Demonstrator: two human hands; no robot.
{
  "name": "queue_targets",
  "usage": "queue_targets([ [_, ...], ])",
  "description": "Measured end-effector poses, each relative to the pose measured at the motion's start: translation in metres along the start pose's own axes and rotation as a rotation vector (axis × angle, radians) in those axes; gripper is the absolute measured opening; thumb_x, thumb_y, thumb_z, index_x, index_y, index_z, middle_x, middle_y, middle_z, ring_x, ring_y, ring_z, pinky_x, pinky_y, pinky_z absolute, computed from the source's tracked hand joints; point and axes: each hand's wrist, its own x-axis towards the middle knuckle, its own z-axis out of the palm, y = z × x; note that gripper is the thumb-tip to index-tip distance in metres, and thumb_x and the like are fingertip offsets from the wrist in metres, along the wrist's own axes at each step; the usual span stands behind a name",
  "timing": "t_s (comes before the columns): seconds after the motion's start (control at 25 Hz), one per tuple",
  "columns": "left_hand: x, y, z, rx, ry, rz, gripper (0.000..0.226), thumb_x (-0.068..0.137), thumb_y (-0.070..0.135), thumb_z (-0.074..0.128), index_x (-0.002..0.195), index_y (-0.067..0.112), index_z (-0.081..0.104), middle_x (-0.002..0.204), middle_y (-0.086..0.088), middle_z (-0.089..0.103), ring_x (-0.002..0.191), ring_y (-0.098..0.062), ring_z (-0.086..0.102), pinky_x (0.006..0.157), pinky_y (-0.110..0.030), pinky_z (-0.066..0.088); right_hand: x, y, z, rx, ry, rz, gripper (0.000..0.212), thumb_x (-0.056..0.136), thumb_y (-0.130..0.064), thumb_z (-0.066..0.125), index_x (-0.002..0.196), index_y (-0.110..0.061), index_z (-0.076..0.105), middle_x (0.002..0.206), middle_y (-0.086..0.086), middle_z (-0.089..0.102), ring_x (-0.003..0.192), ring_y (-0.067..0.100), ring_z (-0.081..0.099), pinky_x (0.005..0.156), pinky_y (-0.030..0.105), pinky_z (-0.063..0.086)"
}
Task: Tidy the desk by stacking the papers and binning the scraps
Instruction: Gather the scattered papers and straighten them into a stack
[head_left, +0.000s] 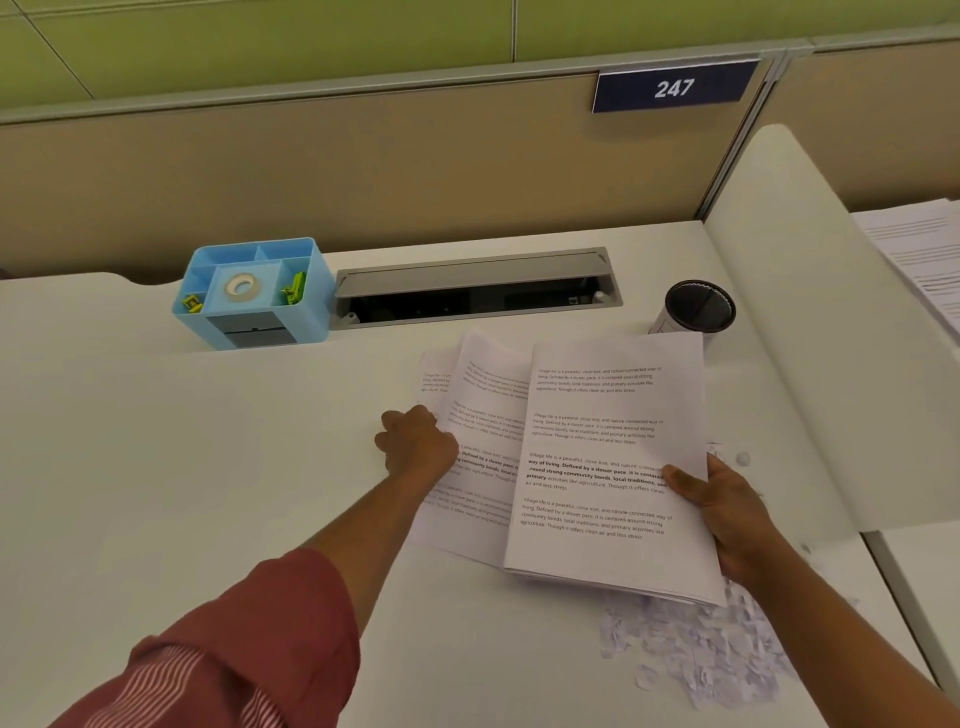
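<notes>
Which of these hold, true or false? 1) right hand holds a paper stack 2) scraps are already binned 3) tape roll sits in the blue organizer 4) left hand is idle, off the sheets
1) True: the right hand grips the paper stack.
2) False: the scraps lie on the desk.
3) True: the tape roll sits in the blue organizer.
4) False: the left hand grips the loose sheets.

White desk against tan cubicle partition; blue plate "247" top right. Green wall behind. Open grey cable tray inset.
</notes>
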Motion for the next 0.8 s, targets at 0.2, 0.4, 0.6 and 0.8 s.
queue_targets([
  [0.2,0.003,-0.008,-0.013,-0.067,-0.004,-0.062,0.038,0.084,0.022,0.072,0.12,0.016,0.06,0.128,-0.01,0.042,0.111,-0.031,0.056,0.079,-0.034,0.05,-0.001,0.0,0.002,-0.018,0.003,0.001,0.039,0.091,-0.008,0.065,0.129,-0.015,0.061,0.118,0.016,0.073,0.106,0.044,0.069,0.093,0.066,0.052],
  [0.4,-0.001,-0.006,-0.016,-0.165,0.001,-0.024,0.015,0.078,0.006,0.069,0.089,0.012,0.06,0.098,-0.006,0.066,0.084,-0.023,0.063,0.068,-0.032,0.057,0.0,0.001,0.007,-0.034,-0.006,0.0,0.034,0.095,-0.007,0.062,0.127,-0.016,0.061,0.115,0.014,0.074,0.102,0.041,0.071,0.085,0.058,0.058],
  [0.6,-0.009,-0.008,-0.022,-0.428,0.025,0.07,0.033,0.086,0.005,0.069,0.107,0.015,0.046,0.096,-0.003,0.061,0.08,-0.02,0.064,0.055,-0.027,0.048,0.0,-0.001,0.006,-0.03,0.001,-0.001,0.034,0.096,-0.006,0.061,0.128,-0.016,0.061,0.116,0.014,0.074,0.104,0.042,0.07,0.089,0.063,0.055],
  [0.8,0.004,-0.003,-0.036,-0.646,-0.171,0.089,0.035,0.088,0.004,0.075,0.116,0.016,0.059,0.106,-0.005,0.07,0.091,-0.024,0.071,0.075,-0.038,0.061,-0.003,-0.004,0.0,-0.01,0.005,-0.007,0.033,0.096,-0.005,0.061,0.127,-0.016,0.062,0.117,0.014,0.074,0.105,0.041,0.07,0.086,0.059,0.058],
])
